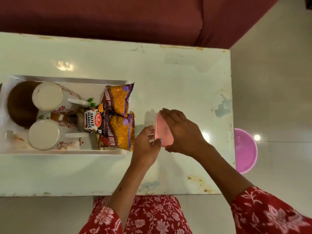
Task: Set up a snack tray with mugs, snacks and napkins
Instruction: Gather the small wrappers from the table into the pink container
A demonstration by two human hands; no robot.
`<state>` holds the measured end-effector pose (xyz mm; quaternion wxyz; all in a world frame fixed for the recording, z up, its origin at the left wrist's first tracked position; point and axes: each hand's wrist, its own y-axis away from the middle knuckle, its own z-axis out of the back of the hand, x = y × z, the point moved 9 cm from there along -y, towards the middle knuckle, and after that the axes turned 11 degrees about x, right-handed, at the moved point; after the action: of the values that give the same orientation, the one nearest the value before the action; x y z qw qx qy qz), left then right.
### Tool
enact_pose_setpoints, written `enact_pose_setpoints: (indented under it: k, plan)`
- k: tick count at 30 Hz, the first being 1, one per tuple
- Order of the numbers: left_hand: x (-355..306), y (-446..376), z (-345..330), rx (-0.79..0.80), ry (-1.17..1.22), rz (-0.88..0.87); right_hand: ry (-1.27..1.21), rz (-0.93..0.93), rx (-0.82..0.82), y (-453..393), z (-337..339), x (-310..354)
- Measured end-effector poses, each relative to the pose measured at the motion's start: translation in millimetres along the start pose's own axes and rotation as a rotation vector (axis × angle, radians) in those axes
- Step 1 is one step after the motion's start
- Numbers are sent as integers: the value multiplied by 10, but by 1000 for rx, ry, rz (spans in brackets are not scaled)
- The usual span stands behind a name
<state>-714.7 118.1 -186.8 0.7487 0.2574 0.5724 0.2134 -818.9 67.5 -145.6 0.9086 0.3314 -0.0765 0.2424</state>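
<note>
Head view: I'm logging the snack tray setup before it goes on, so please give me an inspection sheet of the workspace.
Surface: pale table, paint chipped and stained.
Job's things: white tray holds two floral mugs, salted peanuts packet, two aloo bhujia packets; napkins not seen.
Clutter: brown round item in tray.
Grippers: left hand and right hand hold pink container.
Cables: nothing seen.
Surroundings: maroon sofa, pink tub on floor.

Red sleeves (pixel 270 215) — white floral print — matching garment (pixel 152 215), bare forearms
</note>
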Motion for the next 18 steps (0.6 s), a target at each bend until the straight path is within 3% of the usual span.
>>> enact_pose_setpoints:
  k: [4, 7, 11, 18]
  plan:
    - [-61, 7, -32, 81, -36, -49, 8, -16, 31, -21, -37, 19]
    - [-214, 10, -38, 166, -221, -134, -11, -29, 56, -11, -57, -15]
    - [-319, -102, -60, 257, -488, -104, -14, -41, 69, -13, -81, 5]
    - [-343, -212, -121, 316, -662, -38, -49, -45, 92, -45, -89, 45]
